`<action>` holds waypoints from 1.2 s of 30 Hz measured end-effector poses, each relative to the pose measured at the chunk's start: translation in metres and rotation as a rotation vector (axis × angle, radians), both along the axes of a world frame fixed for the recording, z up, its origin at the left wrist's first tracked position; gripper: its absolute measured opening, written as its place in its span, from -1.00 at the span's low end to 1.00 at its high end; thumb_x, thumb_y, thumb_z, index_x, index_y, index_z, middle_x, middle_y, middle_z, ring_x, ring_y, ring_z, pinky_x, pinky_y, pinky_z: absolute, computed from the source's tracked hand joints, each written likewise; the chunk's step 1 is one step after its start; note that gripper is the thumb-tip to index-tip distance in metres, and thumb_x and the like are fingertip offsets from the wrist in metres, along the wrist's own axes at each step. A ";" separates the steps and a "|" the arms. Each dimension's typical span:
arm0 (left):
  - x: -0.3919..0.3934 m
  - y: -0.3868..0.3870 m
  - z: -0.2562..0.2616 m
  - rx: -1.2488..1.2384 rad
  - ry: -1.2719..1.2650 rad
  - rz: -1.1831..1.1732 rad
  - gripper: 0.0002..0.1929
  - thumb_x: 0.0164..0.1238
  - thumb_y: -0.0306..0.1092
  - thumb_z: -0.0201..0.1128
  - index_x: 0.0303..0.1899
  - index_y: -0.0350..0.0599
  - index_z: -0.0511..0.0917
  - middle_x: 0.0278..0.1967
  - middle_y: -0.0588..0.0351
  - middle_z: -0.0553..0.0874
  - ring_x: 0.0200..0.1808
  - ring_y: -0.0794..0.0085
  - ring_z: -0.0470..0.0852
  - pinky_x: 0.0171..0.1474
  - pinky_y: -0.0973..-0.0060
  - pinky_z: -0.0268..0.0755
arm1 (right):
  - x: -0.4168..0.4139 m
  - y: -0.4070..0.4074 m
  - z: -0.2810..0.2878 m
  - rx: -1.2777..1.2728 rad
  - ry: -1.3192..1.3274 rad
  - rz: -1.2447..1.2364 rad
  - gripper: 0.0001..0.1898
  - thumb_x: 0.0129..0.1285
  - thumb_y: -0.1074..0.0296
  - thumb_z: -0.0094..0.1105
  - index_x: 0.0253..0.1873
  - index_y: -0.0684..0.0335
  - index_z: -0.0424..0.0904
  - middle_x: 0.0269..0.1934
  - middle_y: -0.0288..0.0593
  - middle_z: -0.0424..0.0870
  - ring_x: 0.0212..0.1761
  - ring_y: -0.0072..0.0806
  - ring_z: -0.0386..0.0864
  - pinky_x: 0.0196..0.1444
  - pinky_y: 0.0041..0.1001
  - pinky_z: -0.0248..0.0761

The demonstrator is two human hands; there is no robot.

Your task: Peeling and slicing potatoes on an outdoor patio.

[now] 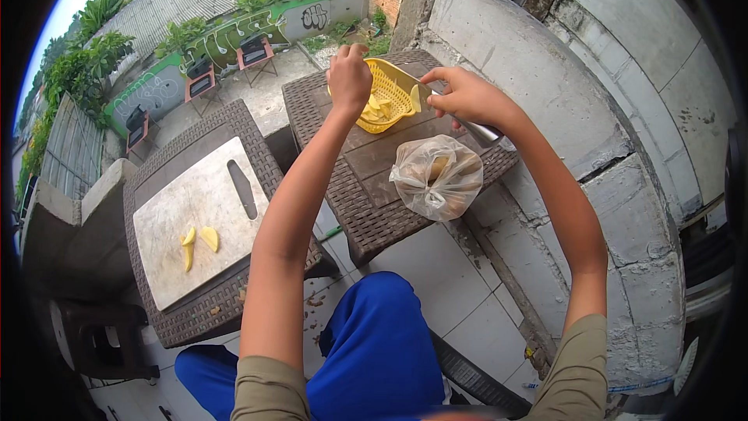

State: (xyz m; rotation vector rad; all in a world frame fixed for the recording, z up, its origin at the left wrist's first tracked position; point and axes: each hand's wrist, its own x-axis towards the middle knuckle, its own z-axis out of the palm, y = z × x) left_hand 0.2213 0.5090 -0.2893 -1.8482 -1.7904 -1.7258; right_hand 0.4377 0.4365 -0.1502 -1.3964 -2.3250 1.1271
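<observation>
My right hand [467, 96] grips a knife [403, 77] with a broad metal blade, held over the right rim of a yellow plastic basket [390, 85]. A pale yellow slice [415, 98] clings to the blade. Cut yellow pieces [376, 110] lie in the basket. My left hand [350, 76] is raised at the basket's left side, fingers bent; whether it holds anything is hidden. Nearer to me, a knotted clear plastic bag [437, 178] with brownish-yellow produce sits on the same table. On the left table, a white cutting board [193, 199] bears several yellow pieces [209, 239].
Two brown woven-pattern tables [380, 222] [193, 333] stand close together with a gap between. A concrete block wall [526, 64] borders the right. A dark plastic stool [105, 339] is at lower left. Brown scraps [315, 302] lie on the tiled floor.
</observation>
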 end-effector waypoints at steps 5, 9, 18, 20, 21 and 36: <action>0.021 0.004 -0.005 -0.275 -0.291 0.210 -0.51 0.61 0.09 0.08 0.13 -0.21 0.55 0.06 -0.20 0.65 0.03 -0.15 0.65 0.12 0.03 0.49 | -0.026 0.009 -0.007 0.128 0.135 -0.033 -0.48 0.41 0.33 0.20 0.41 0.34 0.40 -0.35 -0.17 0.72 -0.57 -0.56 0.57 -0.49 -0.53 0.51; 0.043 -0.020 0.023 -0.629 -1.296 -0.724 -0.39 0.58 0.28 0.04 0.05 -0.22 0.50 -0.11 -0.08 0.62 -0.10 0.14 0.65 -0.03 0.28 0.60 | -0.022 0.016 -0.021 0.108 0.340 -0.108 -0.48 0.34 0.35 0.23 0.36 0.39 0.44 -0.35 -0.11 0.76 -0.58 -0.52 0.64 -0.48 -0.47 0.54; 0.037 -0.008 0.005 -0.512 -0.148 -0.032 -0.49 0.69 -0.03 -0.17 0.30 -0.26 0.46 0.28 -0.21 0.58 0.33 -0.30 0.45 0.35 -0.27 0.22 | -0.007 -0.002 -0.020 0.191 0.374 -0.243 -0.46 0.35 0.36 0.24 0.38 0.40 0.40 -0.35 -0.13 0.74 -0.59 -0.54 0.61 -0.48 -0.49 0.53; 0.014 -0.005 0.006 -0.322 -0.235 0.048 -0.52 0.65 -0.08 -0.12 0.23 -0.31 0.51 0.23 -0.31 0.57 0.26 -0.26 0.51 0.32 -0.12 0.31 | -0.018 -0.013 -0.021 0.183 0.340 -0.188 -0.47 0.37 0.35 0.23 0.39 0.39 0.40 -0.34 -0.12 0.73 -0.58 -0.54 0.61 -0.49 -0.48 0.53; -0.001 -0.009 0.008 -0.297 -0.276 -0.005 -0.53 0.64 -0.10 -0.11 0.21 -0.33 0.53 0.20 -0.35 0.58 0.24 -0.25 0.52 0.32 -0.06 0.33 | -0.021 -0.018 -0.023 0.169 0.337 -0.174 -0.47 0.37 0.35 0.23 0.39 0.39 0.40 -0.34 -0.12 0.73 -0.58 -0.54 0.61 -0.49 -0.48 0.53; -0.238 -0.453 -0.027 -0.491 0.165 0.516 -0.61 0.59 -0.15 0.10 0.21 -0.23 0.59 0.15 -0.15 0.68 0.27 0.08 0.61 0.25 0.10 0.45 | -0.178 -0.196 -0.098 -0.397 0.690 0.118 -0.54 0.48 0.34 0.19 0.37 0.29 0.30 -0.35 -0.16 0.66 -0.63 -0.59 0.53 -0.61 -0.52 0.41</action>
